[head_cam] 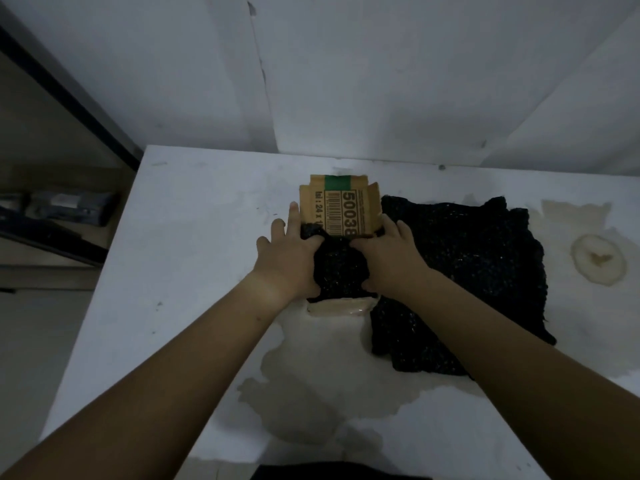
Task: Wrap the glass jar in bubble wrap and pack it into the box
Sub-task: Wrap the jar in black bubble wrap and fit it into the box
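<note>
A small brown cardboard box [337, 206] with a barcode and a green stripe on its far flap stands open on the white table [194, 237]. A bundle of black bubble wrap [341, 268] sits in the box's opening; the glass jar is hidden inside it. My left hand [289, 254] grips the bundle's left side with its fingers reaching along the box's left wall. My right hand [391, 254] grips the bundle's right side. The box's near flap [337, 308] shows below the bundle.
A loose sheet of black bubble wrap [460, 271] lies on the table right of the box. Brownish stains [597, 259] mark the tabletop at right and in front. White walls stand behind. A dark shelf [55, 209] lies beyond the table's left edge.
</note>
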Demonstrator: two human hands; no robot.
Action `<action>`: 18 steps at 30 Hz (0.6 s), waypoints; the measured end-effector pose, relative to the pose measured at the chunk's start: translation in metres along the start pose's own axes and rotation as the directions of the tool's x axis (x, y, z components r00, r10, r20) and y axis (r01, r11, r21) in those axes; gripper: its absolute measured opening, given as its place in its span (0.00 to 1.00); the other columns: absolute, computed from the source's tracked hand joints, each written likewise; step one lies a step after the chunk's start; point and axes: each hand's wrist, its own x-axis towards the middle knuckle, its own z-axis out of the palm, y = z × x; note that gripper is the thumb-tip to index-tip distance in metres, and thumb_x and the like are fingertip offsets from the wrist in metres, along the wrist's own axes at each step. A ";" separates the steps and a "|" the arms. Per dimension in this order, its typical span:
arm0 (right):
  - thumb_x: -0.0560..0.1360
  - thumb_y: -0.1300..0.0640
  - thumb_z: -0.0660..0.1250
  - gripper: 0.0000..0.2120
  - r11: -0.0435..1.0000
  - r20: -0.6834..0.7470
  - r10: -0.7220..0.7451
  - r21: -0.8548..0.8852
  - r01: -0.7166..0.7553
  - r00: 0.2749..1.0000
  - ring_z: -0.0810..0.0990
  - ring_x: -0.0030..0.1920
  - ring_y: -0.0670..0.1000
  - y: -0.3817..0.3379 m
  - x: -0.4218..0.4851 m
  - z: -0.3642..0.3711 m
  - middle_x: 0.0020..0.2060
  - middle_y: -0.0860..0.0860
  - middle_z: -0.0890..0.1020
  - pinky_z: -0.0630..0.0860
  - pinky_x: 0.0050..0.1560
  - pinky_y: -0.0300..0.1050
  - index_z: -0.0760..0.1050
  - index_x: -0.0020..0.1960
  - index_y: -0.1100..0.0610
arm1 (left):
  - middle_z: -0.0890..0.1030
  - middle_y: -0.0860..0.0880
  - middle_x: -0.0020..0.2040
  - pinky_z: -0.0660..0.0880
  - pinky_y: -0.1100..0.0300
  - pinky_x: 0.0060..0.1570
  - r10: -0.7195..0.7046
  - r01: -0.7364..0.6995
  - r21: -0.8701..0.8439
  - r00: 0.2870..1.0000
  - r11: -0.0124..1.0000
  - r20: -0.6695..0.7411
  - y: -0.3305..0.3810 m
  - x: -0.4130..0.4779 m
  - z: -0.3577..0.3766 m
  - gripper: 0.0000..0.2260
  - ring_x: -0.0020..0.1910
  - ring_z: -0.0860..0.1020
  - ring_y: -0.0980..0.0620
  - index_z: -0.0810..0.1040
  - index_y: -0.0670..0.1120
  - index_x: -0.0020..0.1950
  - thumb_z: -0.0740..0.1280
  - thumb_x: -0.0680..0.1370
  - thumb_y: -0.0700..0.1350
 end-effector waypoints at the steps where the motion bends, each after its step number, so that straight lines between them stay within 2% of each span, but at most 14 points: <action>1: 0.68 0.50 0.74 0.29 0.999 0.006 -0.003 -0.038 0.003 1.000 0.52 0.76 0.63 -0.003 0.003 0.004 0.72 0.56 0.68 0.46 0.74 0.61 0.71 0.68 0.49 | 0.37 0.40 0.78 0.62 0.42 0.66 -0.012 0.011 0.016 1.000 1.000 0.015 0.004 0.003 0.000 0.37 0.73 0.52 0.37 0.63 0.57 0.74 0.75 0.68 0.55; 3: 0.69 0.52 0.71 0.24 0.995 0.004 0.011 -0.097 -0.010 1.000 0.61 0.72 0.63 -0.011 0.006 0.010 0.66 0.57 0.74 0.53 0.74 0.60 0.72 0.63 0.52 | 0.38 0.39 0.78 0.62 0.42 0.66 -0.050 0.048 0.043 0.998 0.998 0.040 0.011 0.009 0.003 0.36 0.73 0.53 0.37 0.65 0.56 0.72 0.76 0.67 0.54; 5: 0.69 0.54 0.68 0.17 0.994 -0.057 0.030 -0.104 -0.036 0.998 0.67 0.65 0.62 -0.016 0.007 0.017 0.57 0.56 0.79 0.60 0.68 0.57 0.72 0.58 0.53 | 0.38 0.39 0.78 0.63 0.43 0.65 -0.094 0.092 0.072 0.995 0.993 0.028 0.015 0.014 0.011 0.33 0.73 0.54 0.37 0.68 0.55 0.69 0.76 0.67 0.53; 7: 0.68 0.56 0.68 0.15 0.997 -0.094 0.032 -0.074 -0.039 0.995 0.69 0.62 0.61 -0.017 0.009 0.020 0.54 0.56 0.79 0.63 0.65 0.55 0.73 0.55 0.54 | 0.38 0.38 0.78 0.63 0.43 0.63 -0.130 0.130 0.096 0.992 0.987 -0.009 0.019 0.017 0.020 0.27 0.72 0.54 0.38 0.70 0.54 0.66 0.74 0.69 0.53; 9: 0.67 0.54 0.70 0.21 1.000 -0.027 0.006 -0.022 -0.007 1.000 0.66 0.65 0.62 -0.013 0.011 0.021 0.59 0.57 0.77 0.60 0.68 0.56 0.71 0.58 0.54 | 0.38 0.37 0.78 0.64 0.44 0.62 -0.156 0.163 0.098 0.985 0.982 -0.070 0.025 0.018 0.029 0.22 0.71 0.56 0.38 0.71 0.53 0.63 0.72 0.71 0.53; 10: 0.66 0.51 0.72 0.27 1.000 0.058 -0.007 0.019 0.006 0.998 0.61 0.69 0.63 -0.010 0.013 0.018 0.65 0.58 0.73 0.56 0.72 0.58 0.69 0.63 0.54 | 0.38 0.37 0.78 0.65 0.44 0.61 -0.164 0.175 0.107 0.981 0.979 -0.105 0.028 0.019 0.032 0.20 0.71 0.57 0.39 0.72 0.53 0.62 0.71 0.72 0.52; 12: 0.66 0.47 0.74 0.41 0.993 0.252 -0.023 0.118 -0.007 0.967 0.50 0.76 0.64 -0.002 0.013 0.005 0.75 0.59 0.59 0.45 0.75 0.60 0.60 0.73 0.53 | 0.40 0.37 0.78 0.66 0.45 0.59 -0.160 0.180 0.121 0.974 0.976 -0.157 0.030 0.022 0.036 0.18 0.69 0.59 0.39 0.72 0.53 0.61 0.70 0.73 0.50; 13: 0.67 0.46 0.73 0.43 0.988 0.278 -0.034 0.155 -0.010 0.960 0.47 0.77 0.63 0.002 0.013 -0.002 0.77 0.58 0.56 0.42 0.75 0.61 0.57 0.76 0.51 | 0.41 0.37 0.78 0.66 0.45 0.59 -0.150 0.171 0.114 0.974 0.979 -0.169 0.029 0.023 0.037 0.18 0.69 0.59 0.40 0.72 0.53 0.61 0.69 0.73 0.50; 14: 0.68 0.45 0.72 0.41 0.982 0.251 -0.046 0.187 -0.001 0.967 0.48 0.77 0.62 0.006 0.012 -0.007 0.77 0.56 0.57 0.42 0.76 0.61 0.58 0.76 0.50 | 0.42 0.38 0.79 0.66 0.45 0.59 -0.138 0.156 0.097 0.976 0.983 -0.169 0.028 0.023 0.038 0.18 0.69 0.59 0.40 0.72 0.53 0.61 0.69 0.73 0.52; 16: 0.70 0.43 0.71 0.34 0.970 0.132 -0.052 0.242 0.018 0.990 0.55 0.75 0.60 0.011 0.012 -0.012 0.73 0.54 0.66 0.46 0.76 0.59 0.64 0.72 0.48 | 0.42 0.39 0.79 0.66 0.45 0.61 -0.106 0.111 0.029 0.986 0.993 -0.128 0.024 0.023 0.035 0.21 0.70 0.58 0.40 0.72 0.52 0.61 0.70 0.71 0.56; 18: 0.69 0.39 0.71 0.33 0.966 0.101 -0.041 0.258 0.014 0.994 0.59 0.72 0.59 0.010 0.012 -0.011 0.69 0.53 0.70 0.52 0.74 0.58 0.66 0.71 0.47 | 0.40 0.42 0.79 0.65 0.45 0.64 -0.040 0.039 -0.082 0.999 0.996 -0.009 0.016 0.021 0.026 0.27 0.71 0.56 0.40 0.71 0.52 0.63 0.73 0.68 0.59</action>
